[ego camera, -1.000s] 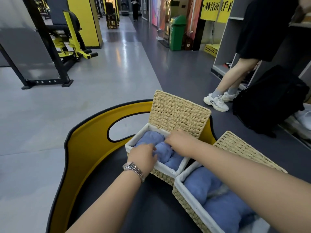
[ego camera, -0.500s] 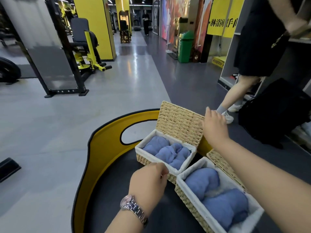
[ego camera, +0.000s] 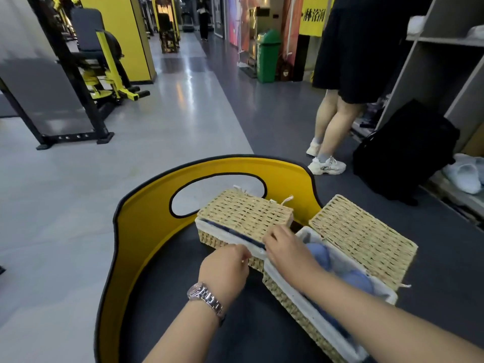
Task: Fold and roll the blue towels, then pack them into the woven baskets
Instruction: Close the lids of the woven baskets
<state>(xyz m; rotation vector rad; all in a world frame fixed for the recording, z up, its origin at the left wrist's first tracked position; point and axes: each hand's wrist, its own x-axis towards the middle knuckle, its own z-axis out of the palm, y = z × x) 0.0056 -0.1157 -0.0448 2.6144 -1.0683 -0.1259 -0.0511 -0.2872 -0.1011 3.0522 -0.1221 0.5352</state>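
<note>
Meeting at the front rim of the far woven basket, the left hand pinches its white liner and the right hand grips the lowered lid. Blue towels fill the open near basket alongside, on the dark surface.

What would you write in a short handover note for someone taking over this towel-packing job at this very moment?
Left hand: fingers curled at the far basket front rim; grip unclear.
Right hand: fingers on the front edge of that basket's lid, which is nearly down.
Near basket: open, lid back, blue towels inside.
Done: both packed.
Left: seat far lid, close near basket.
</note>
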